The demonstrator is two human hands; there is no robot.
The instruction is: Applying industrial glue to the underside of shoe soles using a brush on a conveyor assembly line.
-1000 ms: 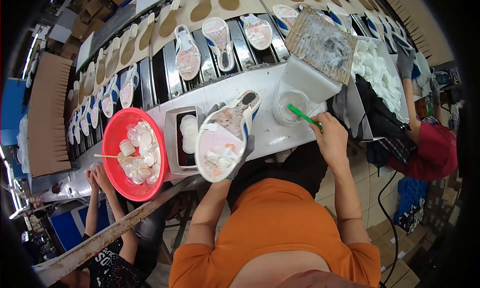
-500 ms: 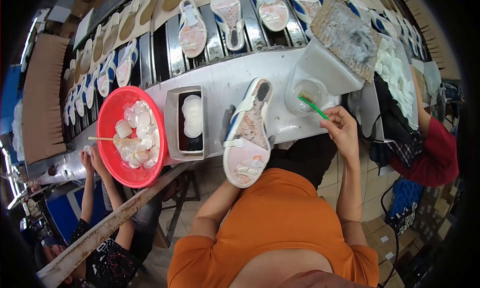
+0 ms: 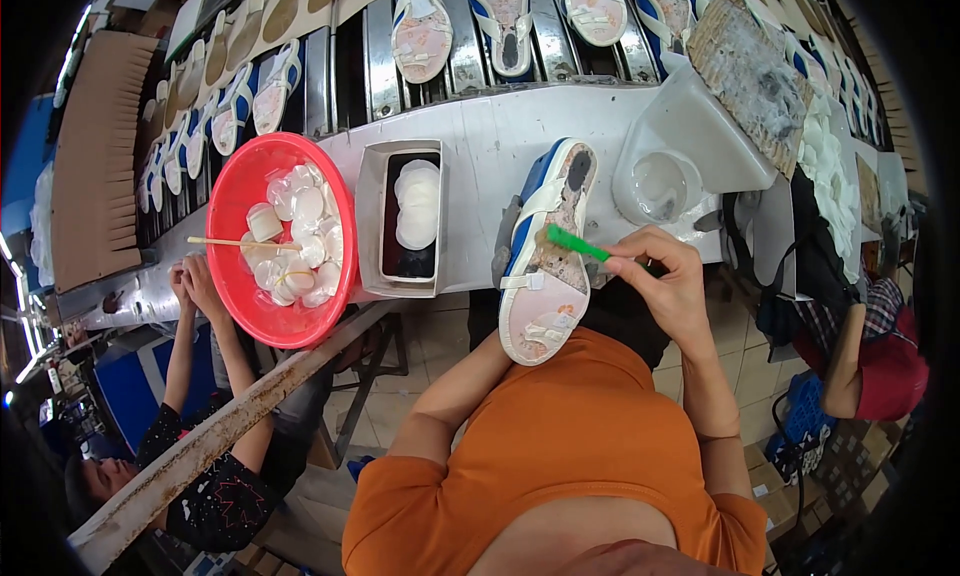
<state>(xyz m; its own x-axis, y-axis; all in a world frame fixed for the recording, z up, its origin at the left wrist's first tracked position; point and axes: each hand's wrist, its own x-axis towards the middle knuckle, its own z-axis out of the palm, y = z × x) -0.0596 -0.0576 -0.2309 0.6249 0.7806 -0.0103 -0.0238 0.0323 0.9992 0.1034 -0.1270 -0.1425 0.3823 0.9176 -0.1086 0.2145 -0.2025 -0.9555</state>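
My left hand [image 3: 507,234], grey at the fingers, is closed around a blue and white sandal upper [image 3: 548,309] from beneath and behind, so most of it is hidden. The sandal's underside faces up, pinkish at the near end, with a dark oval at the far end. Between thumb and fingers, my right hand [image 3: 662,279] pinches a green brush [image 3: 578,243] like a toothbrush. Its bristle end is at the middle of the underside and appears to touch it. Just beyond stands a clear round cup [image 3: 661,188] with whitish contents.
To the left are a white box [image 3: 439,216] holding round white pads [image 3: 416,204] and a red basin [image 3: 222,241] of white discs. A rusty bar [image 3: 240,421] runs below it. Sandals lie on the roller conveyor [image 3: 380,71] behind. Co-workers are at both sides.
My right hand has brought the brush from the cup leftward and down to the sandal's underside. The view has shifted a little, and the co-worker at right has drawn an arm back from the table.
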